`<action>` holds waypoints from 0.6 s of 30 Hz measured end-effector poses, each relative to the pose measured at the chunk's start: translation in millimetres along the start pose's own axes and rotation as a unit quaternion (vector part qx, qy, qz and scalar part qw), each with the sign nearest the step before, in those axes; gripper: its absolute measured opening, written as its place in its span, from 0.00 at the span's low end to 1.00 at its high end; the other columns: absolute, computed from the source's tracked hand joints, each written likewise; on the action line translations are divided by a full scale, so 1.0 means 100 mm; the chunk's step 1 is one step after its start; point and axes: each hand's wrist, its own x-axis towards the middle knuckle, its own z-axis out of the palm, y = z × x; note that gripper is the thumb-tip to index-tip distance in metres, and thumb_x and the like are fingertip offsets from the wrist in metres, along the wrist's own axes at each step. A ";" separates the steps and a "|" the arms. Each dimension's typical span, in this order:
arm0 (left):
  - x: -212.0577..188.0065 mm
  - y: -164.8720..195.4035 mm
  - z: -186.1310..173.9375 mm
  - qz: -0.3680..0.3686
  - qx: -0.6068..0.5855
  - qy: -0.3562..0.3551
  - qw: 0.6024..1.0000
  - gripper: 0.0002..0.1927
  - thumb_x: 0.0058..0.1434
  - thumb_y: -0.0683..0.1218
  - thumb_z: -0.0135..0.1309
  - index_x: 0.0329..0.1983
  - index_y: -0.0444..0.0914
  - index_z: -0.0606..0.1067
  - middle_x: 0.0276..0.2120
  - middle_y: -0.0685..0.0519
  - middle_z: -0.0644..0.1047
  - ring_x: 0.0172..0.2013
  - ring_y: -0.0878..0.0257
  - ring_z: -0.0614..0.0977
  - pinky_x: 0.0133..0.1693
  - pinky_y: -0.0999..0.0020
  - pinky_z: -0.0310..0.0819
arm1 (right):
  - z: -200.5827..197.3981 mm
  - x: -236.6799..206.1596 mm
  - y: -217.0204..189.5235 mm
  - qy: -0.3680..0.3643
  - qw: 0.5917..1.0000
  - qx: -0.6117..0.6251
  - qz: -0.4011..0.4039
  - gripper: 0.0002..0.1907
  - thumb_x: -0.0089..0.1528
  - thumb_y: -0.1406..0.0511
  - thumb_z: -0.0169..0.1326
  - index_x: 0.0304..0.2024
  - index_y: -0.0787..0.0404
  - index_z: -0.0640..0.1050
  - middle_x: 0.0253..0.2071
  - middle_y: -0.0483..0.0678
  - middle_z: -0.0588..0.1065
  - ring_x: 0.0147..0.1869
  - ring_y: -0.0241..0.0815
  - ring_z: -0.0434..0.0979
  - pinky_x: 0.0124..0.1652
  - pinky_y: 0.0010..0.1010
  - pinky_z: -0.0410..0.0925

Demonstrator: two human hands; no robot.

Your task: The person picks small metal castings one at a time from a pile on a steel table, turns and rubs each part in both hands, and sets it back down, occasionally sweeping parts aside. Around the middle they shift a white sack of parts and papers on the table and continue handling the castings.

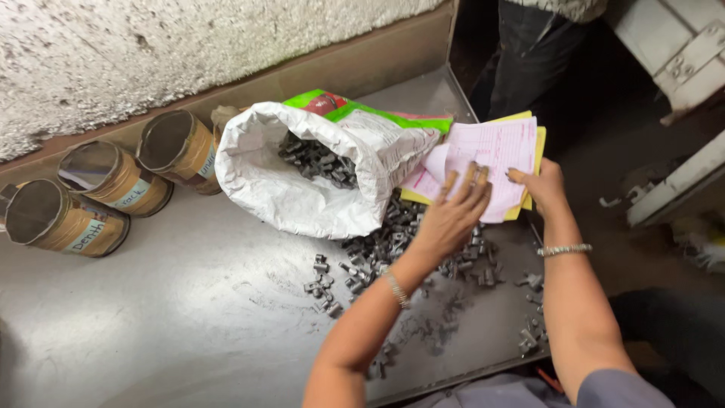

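Both hands were on the sheaf of pink and yellow papers (498,155), which lay just ahead of them against the white sack (302,181). The left hand (451,215) lay open, fingers spread flat on its near edge; the right hand (542,185) pinched its right edge. The sheaf's long side ran away from the person. Small metal parts (377,253) spilled from the sack across the surface (151,317) beneath the left wrist.

**A small metal-parts workshop**

A scuffed steel counter (189,325) carries loose grey metal parts (393,242) spilling from a white woven sack (302,189). Taped tins (113,177) lie along a rough plastered wall (151,53), with pink and yellow paper slips (498,147) nearby.
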 end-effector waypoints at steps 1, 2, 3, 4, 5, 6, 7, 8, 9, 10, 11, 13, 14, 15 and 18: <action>0.12 0.07 0.11 -0.015 -0.042 -0.012 0.999 0.27 0.58 0.45 0.51 0.60 0.31 0.70 0.68 0.40 0.67 0.72 0.46 0.61 0.71 0.47 0.51 | -0.05 0.00 0.02 0.011 1.000 0.010 0.002 0.18 0.57 0.76 0.62 0.50 0.74 0.78 0.46 0.58 0.81 0.45 0.44 0.83 0.43 0.33 0.75; 0.19 0.06 0.20 -0.030 -0.085 -0.025 0.996 0.26 0.58 0.46 0.51 0.59 0.29 0.70 0.68 0.40 0.66 0.73 0.47 0.60 0.71 0.46 0.50 | -0.10 0.01 0.03 0.022 1.000 0.008 -0.001 0.17 0.57 0.76 0.62 0.50 0.74 0.78 0.46 0.57 0.81 0.45 0.44 0.83 0.43 0.33 0.75; 0.26 -0.05 0.28 -0.072 0.012 -0.027 0.997 0.27 0.59 0.46 0.51 0.61 0.29 0.70 0.68 0.39 0.66 0.73 0.47 0.60 0.72 0.46 0.49 | -0.18 0.02 0.06 0.033 0.999 0.007 -0.002 0.17 0.57 0.76 0.62 0.49 0.74 0.78 0.46 0.57 0.81 0.45 0.44 0.83 0.43 0.33 0.76; 0.36 -0.19 0.36 -0.113 0.107 -0.029 0.987 0.28 0.59 0.45 0.51 0.63 0.29 0.70 0.68 0.38 0.66 0.72 0.47 0.59 0.72 0.47 0.47 | -0.23 0.03 0.10 0.046 0.999 0.007 -0.001 0.17 0.57 0.76 0.62 0.49 0.74 0.78 0.47 0.57 0.81 0.45 0.44 0.83 0.43 0.34 0.76; 0.46 -0.33 0.42 -0.152 0.201 -0.032 0.967 0.29 0.60 0.45 0.51 0.65 0.28 0.70 0.68 0.37 0.66 0.72 0.47 0.59 0.73 0.48 0.46 | -0.28 0.05 0.13 0.036 0.999 0.020 0.000 0.17 0.57 0.76 0.62 0.50 0.74 0.78 0.47 0.57 0.81 0.45 0.44 0.83 0.44 0.34 0.76; 0.51 -0.50 0.43 -0.192 0.257 -0.022 0.947 0.31 0.58 0.45 0.53 0.64 0.29 0.70 0.67 0.37 0.66 0.72 0.46 0.60 0.73 0.48 0.45 | -0.34 0.08 0.15 0.027 0.999 0.034 0.003 0.17 0.58 0.76 0.61 0.50 0.74 0.77 0.47 0.56 0.81 0.45 0.44 0.83 0.44 0.34 0.76; 0.56 -0.72 0.39 -0.230 0.310 -0.011 0.922 0.32 0.56 0.46 0.55 0.64 0.29 0.70 0.67 0.37 0.66 0.71 0.44 0.61 0.73 0.49 0.44 | -0.40 0.11 0.17 0.019 0.999 0.048 0.004 0.17 0.58 0.76 0.61 0.50 0.74 0.77 0.47 0.56 0.81 0.45 0.44 0.83 0.44 0.34 0.76; 0.63 -0.93 0.32 -0.285 0.212 0.010 0.935 0.32 0.52 0.45 0.57 0.60 0.29 0.72 0.65 0.36 0.67 0.69 0.44 0.63 0.72 0.46 0.46 | -0.44 0.13 0.20 0.018 0.999 0.049 0.002 0.18 0.58 0.76 0.61 0.50 0.74 0.77 0.47 0.56 0.81 0.46 0.44 0.83 0.45 0.34 0.76; 0.71 -1.12 0.23 -0.337 0.110 0.033 0.934 0.31 0.47 0.44 0.59 0.56 0.29 0.73 0.62 0.35 0.69 0.67 0.43 0.66 0.71 0.43 0.48 | -0.49 0.15 0.21 0.017 0.999 0.049 -0.002 0.18 0.58 0.76 0.62 0.51 0.74 0.78 0.48 0.56 0.80 0.46 0.44 0.82 0.45 0.34 0.75; 0.78 -1.26 0.13 -0.345 0.060 0.064 0.934 0.30 0.49 0.48 0.62 0.54 0.29 0.73 0.62 0.33 0.69 0.64 0.39 0.66 0.67 0.44 0.52 | -0.55 0.19 0.21 0.013 0.999 0.048 -0.007 0.18 0.58 0.76 0.62 0.51 0.74 0.78 0.48 0.57 0.80 0.46 0.44 0.82 0.45 0.34 0.75; 0.82 -1.42 -0.01 -0.355 0.014 0.094 0.930 0.29 0.52 0.52 0.65 0.51 0.29 0.73 0.61 0.31 0.69 0.62 0.35 0.66 0.63 0.45 0.56 | -0.60 0.23 0.20 0.020 0.999 0.045 0.008 0.18 0.59 0.76 0.61 0.52 0.73 0.78 0.48 0.57 0.80 0.46 0.45 0.82 0.45 0.35 0.75; 0.75 -1.85 -0.35 -0.403 -0.018 0.085 0.911 0.23 0.60 0.54 0.63 0.50 0.34 0.74 0.57 0.36 0.72 0.60 0.38 0.70 0.62 0.50 0.62 | -0.71 0.28 0.20 0.019 0.998 0.061 0.021 0.19 0.59 0.76 0.60 0.54 0.73 0.78 0.49 0.56 0.80 0.46 0.45 0.82 0.45 0.35 0.75; 0.63 -2.13 -0.56 -0.440 -0.008 0.044 0.897 0.17 0.66 0.53 0.59 0.52 0.38 0.74 0.53 0.43 0.76 0.61 0.46 0.74 0.66 0.54 0.65 | -0.77 0.28 0.22 0.016 0.997 0.079 0.020 0.19 0.60 0.76 0.59 0.55 0.72 0.77 0.49 0.55 0.80 0.47 0.44 0.82 0.45 0.34 0.75; 0.45 -2.38 -0.77 -0.466 0.016 0.055 0.883 0.20 0.63 0.50 0.59 0.56 0.40 0.74 0.56 0.44 0.76 0.62 0.47 0.73 0.64 0.54 0.65 | -0.84 0.28 0.26 0.020 0.997 0.078 0.016 0.19 0.62 0.75 0.60 0.56 0.72 0.78 0.50 0.55 0.79 0.48 0.45 0.82 0.47 0.35 0.75; -0.19 -3.10 -1.28 -0.496 0.046 0.085 0.863 0.32 0.47 0.48 0.67 0.58 0.41 0.74 0.63 0.41 0.70 0.64 0.42 0.64 0.59 0.44 0.51 | -1.02 0.31 0.40 0.026 0.998 0.061 0.000 0.18 0.63 0.77 0.59 0.56 0.75 0.75 0.54 0.58 0.79 0.53 0.47 0.82 0.52 0.39 0.76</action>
